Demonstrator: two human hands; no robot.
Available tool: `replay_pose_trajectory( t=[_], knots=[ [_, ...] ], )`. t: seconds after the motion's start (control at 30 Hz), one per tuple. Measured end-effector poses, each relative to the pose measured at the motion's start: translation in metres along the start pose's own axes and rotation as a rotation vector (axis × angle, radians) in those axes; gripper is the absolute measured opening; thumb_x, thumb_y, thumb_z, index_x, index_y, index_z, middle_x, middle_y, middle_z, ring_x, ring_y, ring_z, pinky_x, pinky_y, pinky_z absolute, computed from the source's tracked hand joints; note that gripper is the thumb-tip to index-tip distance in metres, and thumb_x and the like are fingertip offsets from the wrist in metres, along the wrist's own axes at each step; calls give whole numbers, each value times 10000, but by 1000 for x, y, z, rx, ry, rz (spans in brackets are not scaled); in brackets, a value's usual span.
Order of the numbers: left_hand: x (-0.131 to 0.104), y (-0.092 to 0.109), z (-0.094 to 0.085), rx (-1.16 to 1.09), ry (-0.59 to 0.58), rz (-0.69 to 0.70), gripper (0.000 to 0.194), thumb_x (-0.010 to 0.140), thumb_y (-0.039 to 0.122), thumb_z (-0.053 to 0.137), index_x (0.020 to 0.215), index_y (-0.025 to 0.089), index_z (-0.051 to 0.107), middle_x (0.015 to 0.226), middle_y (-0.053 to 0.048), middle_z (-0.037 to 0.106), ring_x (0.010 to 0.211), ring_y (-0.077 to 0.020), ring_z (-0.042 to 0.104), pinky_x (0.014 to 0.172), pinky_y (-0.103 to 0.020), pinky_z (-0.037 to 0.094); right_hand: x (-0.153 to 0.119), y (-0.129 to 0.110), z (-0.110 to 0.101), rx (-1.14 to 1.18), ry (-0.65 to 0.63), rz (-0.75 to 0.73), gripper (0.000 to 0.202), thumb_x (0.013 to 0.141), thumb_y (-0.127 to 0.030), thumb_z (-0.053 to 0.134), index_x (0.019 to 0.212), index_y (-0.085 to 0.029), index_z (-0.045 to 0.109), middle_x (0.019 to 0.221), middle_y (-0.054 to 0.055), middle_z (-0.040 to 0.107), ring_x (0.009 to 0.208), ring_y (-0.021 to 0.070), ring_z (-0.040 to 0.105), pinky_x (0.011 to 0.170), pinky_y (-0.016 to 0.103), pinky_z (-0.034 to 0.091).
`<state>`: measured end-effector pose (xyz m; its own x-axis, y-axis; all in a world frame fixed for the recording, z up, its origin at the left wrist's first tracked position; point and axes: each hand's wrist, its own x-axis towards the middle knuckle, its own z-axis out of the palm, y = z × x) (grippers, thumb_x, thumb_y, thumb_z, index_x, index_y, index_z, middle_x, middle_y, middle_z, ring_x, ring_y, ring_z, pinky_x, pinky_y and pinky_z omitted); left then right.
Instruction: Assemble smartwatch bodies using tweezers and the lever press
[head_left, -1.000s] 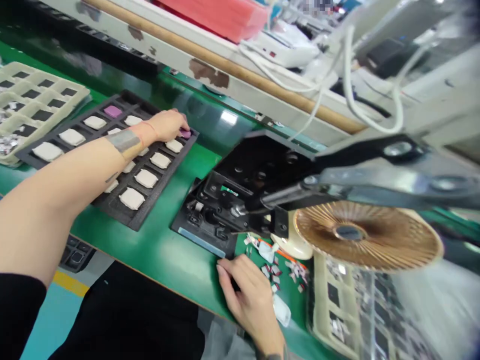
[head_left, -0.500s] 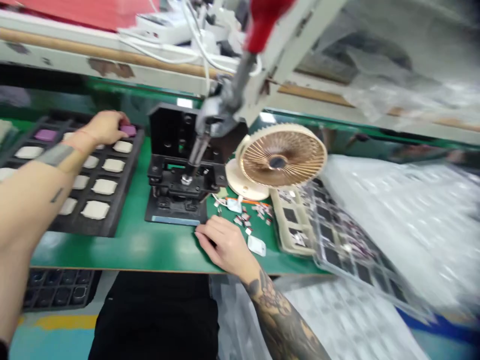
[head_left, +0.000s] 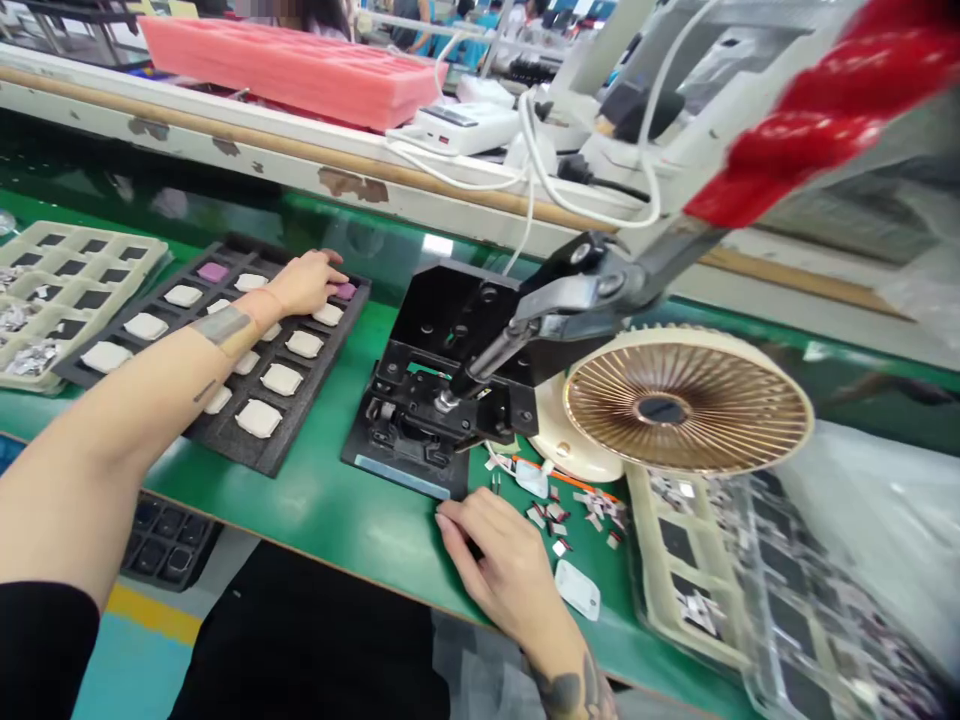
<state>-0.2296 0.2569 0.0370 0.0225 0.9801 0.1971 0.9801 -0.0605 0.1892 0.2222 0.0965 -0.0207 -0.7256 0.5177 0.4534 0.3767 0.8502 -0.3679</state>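
Green bench mat (head_left: pixel 322 500) runs across your station, with a worn white rail and a pink foam stack (head_left: pixel 300 70) on the shelf behind it. Head view, only view on record: your left hand (head_left: pixel 304 283) is stretched out over the far right corner of the black compartment tray (head_left: pixel 247 455), fingers curled down over a small purple piece (head_left: pixel 346 291) in the end pocket; fingertips touch it, but whether it is pinched or only pressed cannot be told. A second purple piece (head_left: pixel 213 272) sits in a pocket at the tray's far left end. Most other pockets hold white square pads (head_left: pixel 259 418), one per pocket, lying flat. Left of the black tray, touching or just beside it, a beige tray (head_left: pixel 146 250) holds a few silvery bits in some pockets. Your right hand (head_left: pixel 502 565) rests palm down on the mat at the near edge, fingers loosely bent, just in front of the black lever press (head_left: pixel 427 420); what lies under the fingers, if anything, is hidden. Loose small parts (head_left: pixel 559 515) are scattered just right of that hand, with a white rounded tag (head_left: pixel 577 590) beside the wrist. The press handle with red grip (head_left: pixel 817 120) rises up and to the right. A beige desk fan (head_left: pixel 686 400) stands just right of the press, face tilted upward. Further beige and clear trays (head_left: pixel 675 590) lie beneath and right of the fan.
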Motion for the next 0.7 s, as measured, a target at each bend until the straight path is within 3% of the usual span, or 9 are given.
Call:
replay_pose_trajectory(
  t=[0.1, 0.2, 0.3, 0.37, 0.43, 0.53, 0.7],
  knots=[
    [-41, 27, -10, 30, -5, -43, 546, 1087, 516, 689, 1495, 160, 762, 1656, -192, 619, 1514, -430, 603, 1275, -587, 493, -1, 1, 0, 8, 3, -6, 87, 1110, -117, 669, 1126, -198, 696, 893, 20, 686, 819, 176, 561, 785, 329, 472],
    [-119, 67, -18, 175, -69, 2, 913, 919, 767, 834, 1545, 114, 708, 1604, -257, 655, 1504, -531, 585, 1252, -672, 474, -4, 3, 0, 8, -4, -21, 101, 1100, -106, 688, 1153, -191, 695, 922, 29, 699, 841, 178, 574, 808, 333, 487],
    [-193, 104, -22, 301, -100, -39, 969, 942, 656, 847, 1653, 47, 596, 1750, -328, 521, 1596, -579, 493, 1270, -734, 426, -7, 6, 1, -7, -14, -56, 123, 1087, -96, 713, 1182, -173, 699, 918, 35, 693, 846, 181, 578, 831, 340, 497],
    [-220, 120, -21, 306, -137, -84, 899, 1004, 508, 785, 1704, 8, 524, 1829, -334, 416, 1659, -560, 440, 1298, -730, 409, -7, 8, 2, -24, -26, -88, 138, 1077, -88, 730, 1189, -162, 702, 921, 41, 694, 850, 182, 581, 848, 343, 503],
    [-228, 127, -20, 274, -170, -114, 814, 1033, 393, 715, 1720, 12, 503, 1863, -308, 375, 1689, -526, 425, 1314, -711, 410, -6, 9, 3, -40, -39, -111, 137, 1072, -83, 737, 1184, -156, 705, 932, 47, 696, 855, 182, 588, 858, 346, 506],
    [-217, 123, -16, 242, -195, -133, 746, 1031, 305, 661, 1709, 28, 519, 1863, -290, 388, 1666, -514, 459, 1294, -725, 427, -3, 9, 2, -48, -50, -136, 102, 1084, -100, 727, 1173, -145, 710, 949, 57, 697, 858, 181, 599, 864, 350, 508],
    [-182, 87, -16, 187, -247, 41, 726, 1024, 259, 681, 1710, 74, 532, 1881, -252, 379, 1701, -465, 429, 1324, -704, 410, -5, 13, 1, -36, -43, -151, 67, 1097, -127, 715, 1160, -151, 715, 957, 56, 710, 858, 176, 626, 873, 342, 527]
  ],
)
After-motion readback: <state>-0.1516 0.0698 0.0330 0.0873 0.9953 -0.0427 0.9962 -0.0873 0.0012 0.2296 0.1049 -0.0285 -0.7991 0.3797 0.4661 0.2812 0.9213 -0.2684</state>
